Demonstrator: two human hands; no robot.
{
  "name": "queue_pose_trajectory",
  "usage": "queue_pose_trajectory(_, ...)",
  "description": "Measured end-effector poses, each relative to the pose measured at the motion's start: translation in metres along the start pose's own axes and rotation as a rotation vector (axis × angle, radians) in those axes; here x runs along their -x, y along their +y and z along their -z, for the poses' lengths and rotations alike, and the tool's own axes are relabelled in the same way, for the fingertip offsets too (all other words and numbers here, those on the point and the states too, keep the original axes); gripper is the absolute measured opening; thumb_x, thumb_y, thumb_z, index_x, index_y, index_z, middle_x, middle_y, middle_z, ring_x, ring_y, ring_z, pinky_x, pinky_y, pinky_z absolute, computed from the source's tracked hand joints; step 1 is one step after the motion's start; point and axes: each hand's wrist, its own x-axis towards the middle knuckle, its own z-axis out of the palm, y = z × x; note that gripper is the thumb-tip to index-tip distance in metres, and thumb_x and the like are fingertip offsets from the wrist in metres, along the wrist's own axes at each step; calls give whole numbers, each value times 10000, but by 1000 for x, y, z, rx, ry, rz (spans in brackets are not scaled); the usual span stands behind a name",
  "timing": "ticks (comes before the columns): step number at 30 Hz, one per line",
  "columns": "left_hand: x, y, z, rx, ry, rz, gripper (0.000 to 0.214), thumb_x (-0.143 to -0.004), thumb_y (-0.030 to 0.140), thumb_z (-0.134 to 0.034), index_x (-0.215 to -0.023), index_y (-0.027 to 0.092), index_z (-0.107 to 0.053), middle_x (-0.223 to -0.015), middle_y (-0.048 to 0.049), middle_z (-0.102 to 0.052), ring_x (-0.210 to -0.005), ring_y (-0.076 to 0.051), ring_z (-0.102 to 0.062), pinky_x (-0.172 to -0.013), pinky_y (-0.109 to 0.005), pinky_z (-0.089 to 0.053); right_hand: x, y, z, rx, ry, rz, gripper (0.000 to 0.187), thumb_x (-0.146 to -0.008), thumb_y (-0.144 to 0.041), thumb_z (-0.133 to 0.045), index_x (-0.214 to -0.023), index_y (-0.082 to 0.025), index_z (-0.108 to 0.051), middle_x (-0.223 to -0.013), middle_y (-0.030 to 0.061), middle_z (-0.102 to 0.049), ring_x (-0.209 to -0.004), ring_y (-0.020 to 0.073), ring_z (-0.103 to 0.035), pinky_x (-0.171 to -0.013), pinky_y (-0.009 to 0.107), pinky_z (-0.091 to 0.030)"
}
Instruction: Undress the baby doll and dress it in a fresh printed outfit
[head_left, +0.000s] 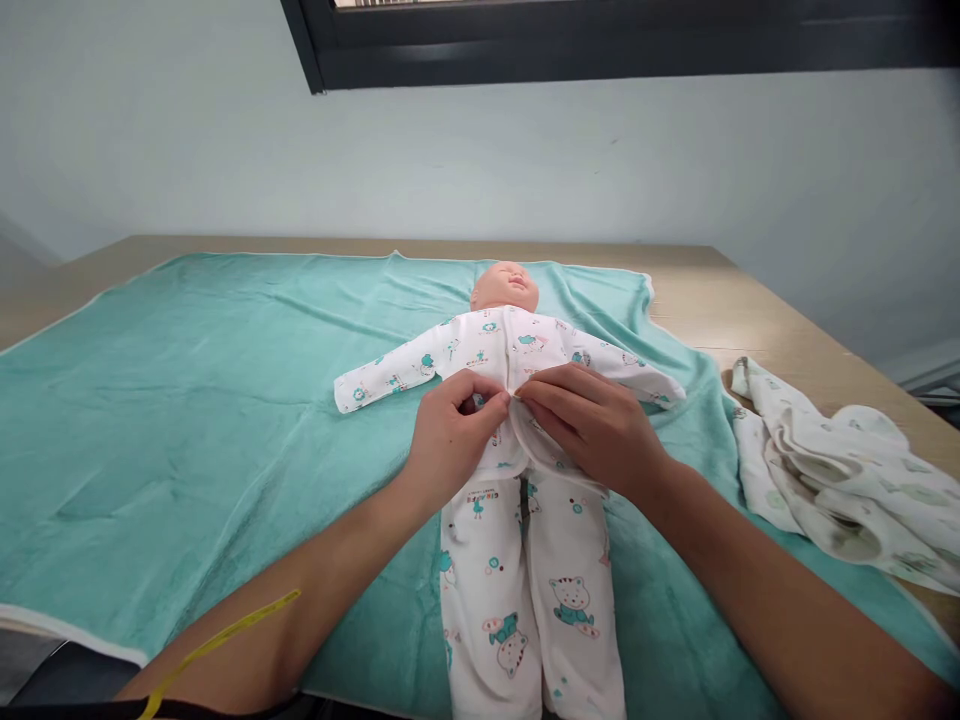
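A baby doll (505, 287) lies on its back, wearing a white printed jacket (480, 340) and matching white trousers (491, 590). Both jacket sleeves are spread out to the sides. My left hand (459, 420) pinches the front edge of the jacket at the doll's middle. From the other side my right hand (592, 420) pinches the opposite edge, and its fingertips meet those of the left. Whatever small fastening may lie between the fingertips is hidden.
Under the doll a turquoise blanket (225, 400) covers much of the wooden table (750, 300). Crumpled white printed cloth (847, 470) lies at the right. A yellow strap (225, 635) crosses my left forearm. Behind the table stands a wall with a dark window frame (600, 40).
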Motion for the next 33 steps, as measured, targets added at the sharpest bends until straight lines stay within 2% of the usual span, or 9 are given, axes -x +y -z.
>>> queue_pose_trajectory(4, 0, -2, 0, -39, -5, -44, 110, -824, 272, -637, -760, 189, -668, -709, 38, -623, -613, -93, -438, -575, -227, -364, 0, 0, 2, 40, -21, 25, 209, -942, -106, -498, -1030, -186, -669, -961, 77, -699, -852, 184, -645, -740, 323, -536)
queue_pose_trajectory(12, 1, -4, 3, -92, -16, -118, 167, -869, 346, -622, -822, 209, -707, -765, 12, -648, -649, -120, -473, -611, -251, -404, 0, 0, -1, -10, 33, -2, 227, -946, -111, -497, -1034, -224, -673, -975, 64, -714, -890, 187, -669, -780, 340, -551)
queue_pose_trajectory(20, 0, -9, 5, -110, -35, -206, 109, -868, 266, -639, -883, 221, -737, -854, 7, -678, -644, -100, -493, -605, -241, -417, 3, -1, -3, -55, 71, -35, 212, -934, -99, -518, -1019, -212, -677, -959, 65, -714, -859, 176, -666, -748, 314, -548)
queue_pose_trajectory(26, -1, -11, 4, -122, -41, -238, 129, -863, 256, -652, -929, 230, -760, -885, -3, -680, -617, -88, -476, -585, -235, -421, 4, -2, -5, -74, 76, -39, 189, -935, -100, -521, -1006, -221, -648, -978, 60, -716, -880, 172, -664, -756, 317, -550)
queue_pose_trajectory(33, -1, -12, 5, -110, -70, -244, 167, -874, 243, -634, -966, 249, -773, -887, -9, -671, -660, -99, -527, -604, -240, -443, 3, -4, -7, -86, 70, -115, 153, -947, -138, -532, -1014, -217, -645, -967, 66, -705, -869, 172, -660, -746, 311, -543)
